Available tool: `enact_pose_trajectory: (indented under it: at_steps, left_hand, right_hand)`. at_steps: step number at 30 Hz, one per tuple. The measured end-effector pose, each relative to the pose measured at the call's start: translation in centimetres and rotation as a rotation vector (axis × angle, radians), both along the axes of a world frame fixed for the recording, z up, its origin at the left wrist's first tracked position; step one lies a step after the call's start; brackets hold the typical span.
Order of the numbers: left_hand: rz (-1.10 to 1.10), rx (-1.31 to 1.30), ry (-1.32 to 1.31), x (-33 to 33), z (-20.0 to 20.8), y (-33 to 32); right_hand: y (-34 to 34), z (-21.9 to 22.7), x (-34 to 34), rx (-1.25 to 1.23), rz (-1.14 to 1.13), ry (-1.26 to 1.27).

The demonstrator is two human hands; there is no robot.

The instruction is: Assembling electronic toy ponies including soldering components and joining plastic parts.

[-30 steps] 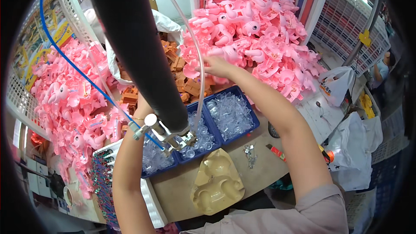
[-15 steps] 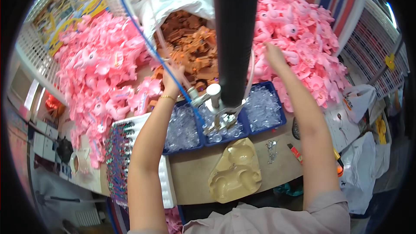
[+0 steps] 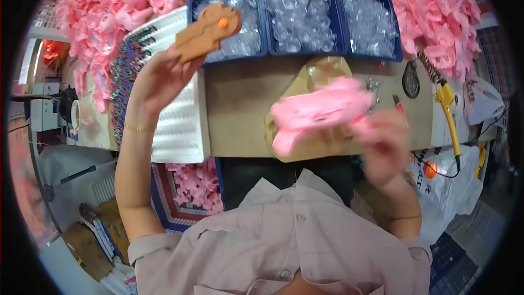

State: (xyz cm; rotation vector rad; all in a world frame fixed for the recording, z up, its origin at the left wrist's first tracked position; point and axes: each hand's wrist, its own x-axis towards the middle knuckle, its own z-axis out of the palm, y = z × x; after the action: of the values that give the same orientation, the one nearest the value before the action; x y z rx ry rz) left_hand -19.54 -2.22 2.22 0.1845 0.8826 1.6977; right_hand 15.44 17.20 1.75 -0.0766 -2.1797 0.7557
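My left hand [image 3: 164,81] is closed on the lower end of an orange-brown plastic part [image 3: 203,34] with a small bright orange knob. It is raised beside the left blue tray. In my right hand [image 3: 386,145], blurred by motion, is a pink plastic toy shell [image 3: 322,107], gripped at its right end. The shell is over a tan moulded holder [image 3: 281,128] with hollows, covering much of it. At the far side of the table, clear plastic pieces [image 3: 300,19] fill the three blue trays [image 3: 303,53].
Pink parts are heaped at the far left [image 3: 109,5] and far right [image 3: 436,16]. A white ribbed tray [image 3: 177,139] stands left, beside strands of small coloured parts [image 3: 123,76]. On the right are a yellow-handled soldering iron [image 3: 447,104] and a dark oval object [image 3: 411,80].
The view has tipped down toward my body. Both hands have come back from the far piles, the left with the brown part, the right with the pink shell.
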Motion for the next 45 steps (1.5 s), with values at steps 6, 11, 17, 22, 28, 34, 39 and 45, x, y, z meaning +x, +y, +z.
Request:
enact_pose_trajectory:
  at_steps: [6,11,17,22,28,34,39,45]
  left_hand:
    - [-0.004,-0.047,-0.207,8.8,-3.4,-5.6]
    - [0.035,-0.079,-0.088,14.8,-3.3,-3.9]
    - [-0.118,-0.240,0.099,15.6,-0.6,0.2]
    - [-0.302,-0.306,0.363,14.1,1.4,2.3]
    - [-0.212,-0.287,0.527,15.0,0.8,3.1]
    - [0.024,-0.231,0.439,18.1,-0.1,2.6]
    - [-0.084,-0.244,0.311,18.4,0.1,1.7]
    - [-0.128,-0.183,-0.284,19.9,1.6,2.0]
  right_hand:
    - [-3.0,-5.0,3.9,0.244,0.119,-0.385]
    - [-2.8,-2.2,0.7,0.368,-0.038,-0.617]
    - [-0.3,2.5,-2.4,-0.005,0.157,-0.420]
    - [0.7,1.5,-3.9,0.106,0.388,-0.389]
    - [0.5,1.6,-4.1,0.349,0.290,-0.378]
    - [-0.5,0.1,-3.3,0.305,-0.070,-0.221]
    - [-0.4,1.0,-2.2,-0.436,0.058,-0.338]
    - [-2.3,-0.3,-2.5,-0.817,0.198,-0.244]
